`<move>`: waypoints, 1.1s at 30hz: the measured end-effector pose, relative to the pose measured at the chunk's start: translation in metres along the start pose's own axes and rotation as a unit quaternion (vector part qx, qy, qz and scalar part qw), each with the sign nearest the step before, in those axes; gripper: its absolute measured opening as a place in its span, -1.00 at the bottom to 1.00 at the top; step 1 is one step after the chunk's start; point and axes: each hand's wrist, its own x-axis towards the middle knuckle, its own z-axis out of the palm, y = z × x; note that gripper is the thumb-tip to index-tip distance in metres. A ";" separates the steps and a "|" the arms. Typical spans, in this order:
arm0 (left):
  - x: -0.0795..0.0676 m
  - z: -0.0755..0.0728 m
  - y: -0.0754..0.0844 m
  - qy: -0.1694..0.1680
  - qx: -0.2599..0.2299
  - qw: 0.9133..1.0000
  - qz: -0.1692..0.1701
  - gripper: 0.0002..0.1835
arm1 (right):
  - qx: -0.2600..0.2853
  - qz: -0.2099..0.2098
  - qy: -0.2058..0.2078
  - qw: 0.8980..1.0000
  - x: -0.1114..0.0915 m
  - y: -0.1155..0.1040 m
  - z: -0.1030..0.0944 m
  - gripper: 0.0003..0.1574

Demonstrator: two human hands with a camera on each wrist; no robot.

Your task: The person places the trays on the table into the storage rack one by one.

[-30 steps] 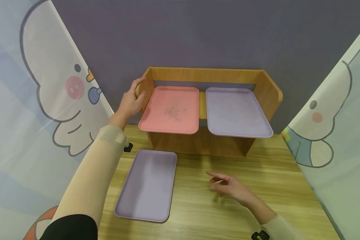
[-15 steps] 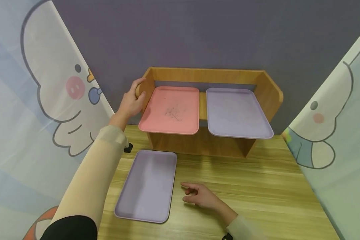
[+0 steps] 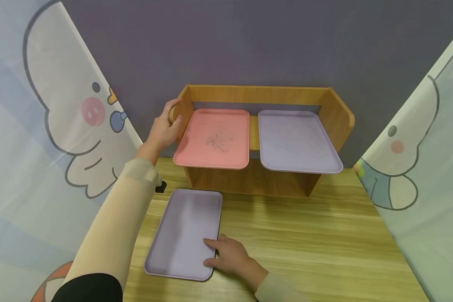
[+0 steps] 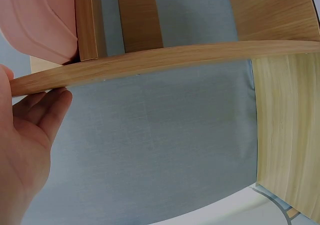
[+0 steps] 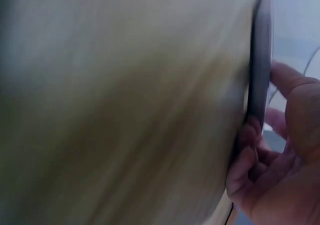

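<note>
Right hand (image 3: 228,253) half-curled round tabletop purple tray (image 3: 185,233) edge; left hand (image 3: 164,131) grips shelf (image 3: 260,95); tray best raised level.

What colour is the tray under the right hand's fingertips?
The tray is plain pale purple; it shows best in the head view.

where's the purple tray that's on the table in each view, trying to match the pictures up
Head: the lower purple tray lies left of centre in the lower half, the right hand at its right edge.
Left wrist: not in it.
Right wrist: upper right, seen edge-on as a narrow strip.
Shared landmark: the table, at right in left wrist, blurred in right wrist.
</note>
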 end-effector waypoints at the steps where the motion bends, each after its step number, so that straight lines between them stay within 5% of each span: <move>1: 0.000 0.000 0.000 0.000 0.000 1.000 0.000 -0.39 | -0.012 0.004 0.003 1.000 0.001 -0.004 0.002 -0.20; 3: 0.000 -0.001 -0.001 0.000 0.000 1.000 0.002 -0.38 | -0.005 0.012 0.012 1.000 0.002 -0.009 0.004 -0.26; 7: 0.000 -0.001 -0.001 0.001 0.000 1.000 0.001 -0.39 | 0.114 0.043 0.010 0.993 0.004 -0.012 0.001 -0.29; 12: 0.000 0.000 0.000 -0.002 0.003 1.000 0.000 -0.38 | 0.296 0.065 -0.024 0.953 0.003 -0.005 -0.002 -0.22; 16: 0.000 0.000 -0.001 -0.001 0.004 1.000 0.003 -0.38 | 0.358 0.061 -0.046 0.930 0.001 0.001 -0.003 -0.16; 24: -0.001 0.000 -0.001 0.001 -0.002 1.000 0.004 -0.38 | 0.328 0.040 -0.035 0.943 -0.006 0.004 0.000 -0.03; 33: -0.001 0.000 0.000 -0.002 0.005 1.000 0.000 -0.38 | 0.361 0.022 -0.020 0.932 -0.015 0.012 -0.003 0.15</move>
